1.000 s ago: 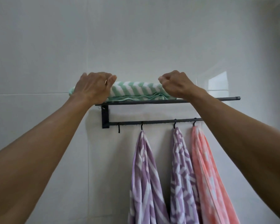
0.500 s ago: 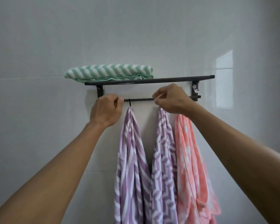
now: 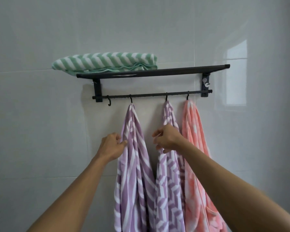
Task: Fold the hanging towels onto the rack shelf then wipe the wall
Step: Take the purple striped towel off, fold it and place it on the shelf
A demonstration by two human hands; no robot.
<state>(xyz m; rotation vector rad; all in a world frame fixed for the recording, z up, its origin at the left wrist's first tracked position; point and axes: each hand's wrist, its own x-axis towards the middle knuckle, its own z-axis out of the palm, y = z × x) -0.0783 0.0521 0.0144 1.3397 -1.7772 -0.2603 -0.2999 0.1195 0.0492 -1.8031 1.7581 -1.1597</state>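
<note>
Left hand (image 3: 111, 147) has its fingers curled, thumb and fingertips pinching the left edge of the first purple striped towel (image 3: 134, 164), so the plush cloth sits right at its 3 o'clock. Right hand (image 3: 167, 138) is loosely curled too, fingertips on the second purple zigzag towel (image 3: 170, 181); can't tell if it really grips it or just touches. That towel runs from 12 down to 6 o'clock of the hand. At its 3 o'clock hangs a fluffy pink towel (image 3: 196, 148). All three droop in long folds off little black hooks on the thin bar of the black metal rack (image 3: 157, 72). Up at 11 o'clock, a folded green chevron towel (image 3: 105, 61) lies on the shelf against the glossy tiled wall (image 3: 40, 131).
</note>
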